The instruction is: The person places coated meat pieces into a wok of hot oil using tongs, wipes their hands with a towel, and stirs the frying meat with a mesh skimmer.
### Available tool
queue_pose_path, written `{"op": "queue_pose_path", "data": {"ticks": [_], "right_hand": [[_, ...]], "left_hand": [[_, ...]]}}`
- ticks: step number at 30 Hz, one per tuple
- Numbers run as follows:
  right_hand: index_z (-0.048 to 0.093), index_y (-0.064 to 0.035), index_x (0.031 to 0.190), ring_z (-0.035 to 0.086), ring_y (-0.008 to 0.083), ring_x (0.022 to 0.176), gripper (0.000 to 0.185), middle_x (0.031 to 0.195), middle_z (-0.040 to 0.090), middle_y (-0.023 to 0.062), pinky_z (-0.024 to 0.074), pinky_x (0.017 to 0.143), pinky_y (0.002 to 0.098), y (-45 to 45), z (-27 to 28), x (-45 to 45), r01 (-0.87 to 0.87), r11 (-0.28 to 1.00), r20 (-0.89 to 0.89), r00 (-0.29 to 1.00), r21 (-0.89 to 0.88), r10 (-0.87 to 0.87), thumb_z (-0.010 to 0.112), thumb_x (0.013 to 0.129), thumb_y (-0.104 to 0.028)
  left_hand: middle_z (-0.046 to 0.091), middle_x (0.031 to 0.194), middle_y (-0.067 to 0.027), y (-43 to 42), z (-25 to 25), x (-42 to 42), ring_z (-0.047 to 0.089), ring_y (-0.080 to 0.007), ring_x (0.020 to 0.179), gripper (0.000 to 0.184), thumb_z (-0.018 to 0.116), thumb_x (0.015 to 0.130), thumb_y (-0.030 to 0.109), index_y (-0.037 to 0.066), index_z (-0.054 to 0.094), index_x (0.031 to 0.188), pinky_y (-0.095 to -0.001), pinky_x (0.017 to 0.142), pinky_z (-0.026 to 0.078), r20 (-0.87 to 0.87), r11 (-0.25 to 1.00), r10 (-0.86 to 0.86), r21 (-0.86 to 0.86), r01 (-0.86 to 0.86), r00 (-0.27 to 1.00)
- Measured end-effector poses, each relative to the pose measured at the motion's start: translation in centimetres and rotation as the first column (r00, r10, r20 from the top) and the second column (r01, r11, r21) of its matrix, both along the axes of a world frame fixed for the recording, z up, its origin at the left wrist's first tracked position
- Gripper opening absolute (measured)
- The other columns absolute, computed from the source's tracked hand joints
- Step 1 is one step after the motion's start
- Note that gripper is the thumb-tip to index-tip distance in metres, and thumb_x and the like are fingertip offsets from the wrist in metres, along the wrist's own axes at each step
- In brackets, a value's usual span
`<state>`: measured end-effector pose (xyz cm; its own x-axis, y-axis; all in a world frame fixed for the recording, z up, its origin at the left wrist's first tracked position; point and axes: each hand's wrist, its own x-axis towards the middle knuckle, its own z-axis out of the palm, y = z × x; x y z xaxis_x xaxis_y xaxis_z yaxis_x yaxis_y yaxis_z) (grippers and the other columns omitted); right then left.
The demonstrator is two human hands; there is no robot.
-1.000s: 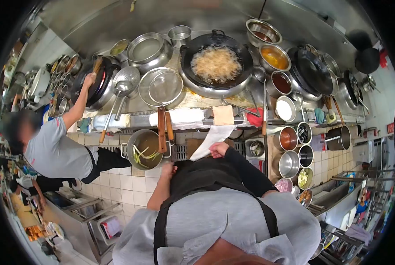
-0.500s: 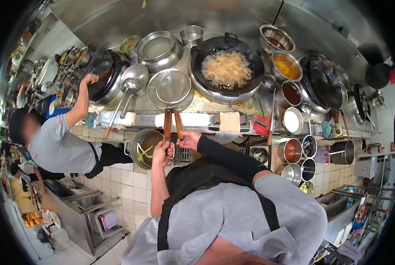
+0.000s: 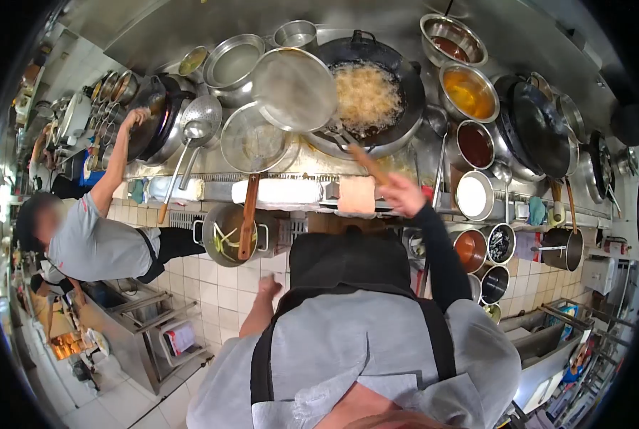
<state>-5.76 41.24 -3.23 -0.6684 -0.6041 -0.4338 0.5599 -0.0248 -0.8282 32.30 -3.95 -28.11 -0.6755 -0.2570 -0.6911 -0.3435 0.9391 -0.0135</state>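
Note:
My right hand [image 3: 403, 194] grips the wooden handle [image 3: 369, 166] of a round mesh strainer [image 3: 294, 89]. The strainer is raised over the stove, its mesh overlapping the left rim of a black wok [image 3: 414, 82]. Inside the wok, pale golden food [image 3: 366, 96] bubbles in oil. A second mesh strainer [image 3: 251, 139] lies to the left, its brown wooden handle [image 3: 248, 214] reaching over a metal pot [image 3: 215, 254] with pale green strips in it. Below that pot, my left hand [image 3: 268, 286] hangs near my body, fingers curled and nothing visible in it.
At left a co-worker [image 3: 97, 236] reaches toward another wok [image 3: 148, 114]. A perforated skimmer [image 3: 202, 118] and a steel pot [image 3: 233, 64] sit on the stove. Bowls of yellow liquid [image 3: 469, 93] and dark red sauce [image 3: 474, 143] stand right of the wok, beside a ladle [image 3: 436, 123].
My right hand has moved right, swinging one strainer up off the other toward the wok. My left hand has let go of the other strainer's handle and dropped toward my body.

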Motion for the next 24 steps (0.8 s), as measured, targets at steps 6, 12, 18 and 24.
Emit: {"op": "queue_pose_path", "data": {"ticks": [6,12,18,24], "right_hand": [[0.063,-0.0070,0.108,0.041,0.0017,0.054,0.017,0.070,0.051,-0.0072,0.0306,0.046,0.0205,12.7,6.1,-4.4,0.101,0.909,-0.417,0.905,0.405,0.086,0.063,0.101,-0.023],[0.061,-0.0079,0.098,0.040,0.0022,0.050,0.019,0.065,0.048,-0.0068,0.0297,0.044,0.0212,18.2,9.2,-5.6,0.126,0.838,-0.358,0.930,0.531,0.087,0.063,0.102,-0.027],[0.057,-0.0113,0.092,0.038,0.0016,0.044,0.021,0.064,0.048,-0.0074,0.0260,0.038,0.0203,18.8,8.0,-7.3,0.050,0.826,-0.274,0.953,0.561,0.128,0.059,0.104,-0.029],[0.056,-0.0113,0.091,0.037,0.0020,0.043,0.022,0.063,0.048,-0.0061,0.0232,0.036,0.0214,16.8,5.4,-8.7,-0.032,0.865,-0.161,0.978,0.501,0.130,0.060,0.103,-0.029]], "left_hand": [[0.074,0.102,-0.0203,5.7,-10.0,9.5,0.072,-0.0331,0.093,0.043,0.063,0.089,0.026,0.002,0.063,0.125,-0.0410,0.079,0.057,-0.003,0.932,0.094,0.351,-0.087,0.996],[0.074,0.095,-0.0217,5.6,-11.2,6.4,0.073,-0.0334,0.086,0.040,0.064,0.087,0.022,0.001,0.066,0.121,-0.0404,0.074,0.058,-0.124,0.946,-0.094,0.297,0.127,0.988],[0.067,0.076,-0.0116,5.7,2.2,-3.9,0.067,-0.0203,0.067,0.017,0.055,0.100,0.020,0.003,0.060,0.100,-0.0335,0.057,0.054,0.383,-0.195,0.918,0.667,-0.719,0.106],[0.067,0.077,-0.0098,7.0,4.6,-5.4,0.066,-0.0201,0.070,0.022,0.054,0.102,0.024,0.003,0.057,0.111,-0.0345,0.061,0.054,0.370,-0.125,0.918,0.614,-0.779,0.144]]}}
